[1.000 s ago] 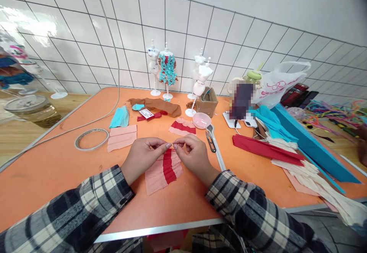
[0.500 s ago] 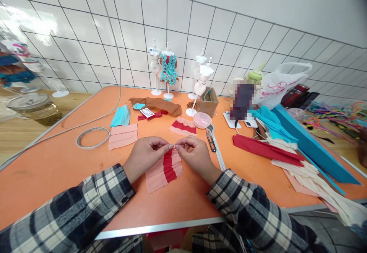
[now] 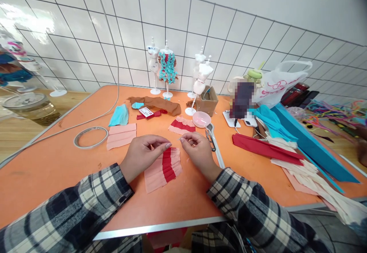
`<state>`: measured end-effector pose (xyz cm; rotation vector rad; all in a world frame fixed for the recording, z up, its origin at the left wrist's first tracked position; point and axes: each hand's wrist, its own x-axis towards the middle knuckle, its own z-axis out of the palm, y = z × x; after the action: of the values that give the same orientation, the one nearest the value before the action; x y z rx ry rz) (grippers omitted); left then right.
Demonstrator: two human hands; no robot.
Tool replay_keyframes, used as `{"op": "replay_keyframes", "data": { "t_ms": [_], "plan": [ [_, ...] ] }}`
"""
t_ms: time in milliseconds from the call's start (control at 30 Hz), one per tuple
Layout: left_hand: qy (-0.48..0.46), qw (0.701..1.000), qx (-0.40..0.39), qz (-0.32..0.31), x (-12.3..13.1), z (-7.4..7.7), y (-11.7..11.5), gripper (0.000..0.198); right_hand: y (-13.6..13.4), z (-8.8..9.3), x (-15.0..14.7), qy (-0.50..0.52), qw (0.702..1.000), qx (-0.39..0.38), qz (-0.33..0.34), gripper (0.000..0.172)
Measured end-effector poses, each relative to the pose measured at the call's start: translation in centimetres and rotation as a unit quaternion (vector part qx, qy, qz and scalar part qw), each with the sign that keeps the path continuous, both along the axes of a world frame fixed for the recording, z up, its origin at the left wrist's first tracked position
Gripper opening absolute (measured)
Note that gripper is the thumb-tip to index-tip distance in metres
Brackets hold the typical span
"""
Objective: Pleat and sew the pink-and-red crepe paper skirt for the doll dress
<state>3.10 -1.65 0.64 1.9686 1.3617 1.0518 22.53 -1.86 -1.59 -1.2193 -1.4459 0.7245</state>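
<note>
My left hand (image 3: 147,154) is closed, thumb and forefinger pinching the upper edge of a pleated fabric piece (image 3: 169,167). That piece is pink with a red band down its length, and hangs toward the table below my fingers; its upper left part is hidden behind the hand. A short gap to the right, my right hand (image 3: 198,151) is closed in a pinch. From its fingertips a tiny pale sliver (image 3: 179,139) points left; it looks like a sewing needle, and any thread is too fine to see.
Thread snips (image 3: 210,141) and a metal ruler (image 3: 219,156) lie right of my right hand, below a pink bowl (image 3: 202,119). Another pink-and-red piece (image 3: 182,125) lies beyond my hands. At left are a tape roll (image 3: 91,137) and pink cloth (image 3: 122,136). Small mannequins (image 3: 168,67) stand behind.
My right hand has moved slightly right, away from the left fingertips, opening a gap between the two pinches. The left hand keeps its pinch on the fabric.
</note>
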Motion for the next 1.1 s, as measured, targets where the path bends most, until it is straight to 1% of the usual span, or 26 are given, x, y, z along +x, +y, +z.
{"op": "replay_keyframes", "data": {
  "t_ms": [67,133,300,467,667,800,900,1100],
  "plan": [
    [0.027,0.998,-0.017,-0.053,0.1,-0.1,-0.1,0.027,-0.3,0.0,0.0,-0.071,0.996,0.053,-0.009,0.009],
    [0.048,0.995,-0.024,-0.087,0.3,-0.3,-0.2,0.027,-0.7,0.1,-0.1,-0.125,0.988,0.09,0.001,0.008],
    [0.084,0.992,0.003,-0.09,0.5,-0.5,-0.3,0.029,-1.3,0.3,0.0,-0.202,0.968,0.145,0.04,0.013],
    [0.093,0.992,0.021,-0.082,0.3,-0.4,-0.3,0.029,-1.3,0.1,-0.1,-0.204,0.968,0.141,0.045,0.012],
    [0.097,0.992,0.014,-0.082,0.4,-0.5,-0.1,0.028,-1.1,-0.1,-0.1,-0.195,0.973,0.115,0.043,0.009],
    [0.102,0.992,0.023,-0.075,0.1,-0.6,0.0,0.027,-1.2,0.0,0.2,-0.172,0.975,0.136,0.033,0.011],
    [0.114,0.99,0.027,-0.078,0.0,-0.5,-0.1,0.028,-1.2,0.0,0.3,-0.174,0.973,0.146,0.046,0.013],
    [0.142,0.984,0.042,-0.098,0.2,0.0,-0.5,0.027,-1.0,-0.4,0.4,-0.183,0.972,0.123,0.076,0.012]
  ]
}}
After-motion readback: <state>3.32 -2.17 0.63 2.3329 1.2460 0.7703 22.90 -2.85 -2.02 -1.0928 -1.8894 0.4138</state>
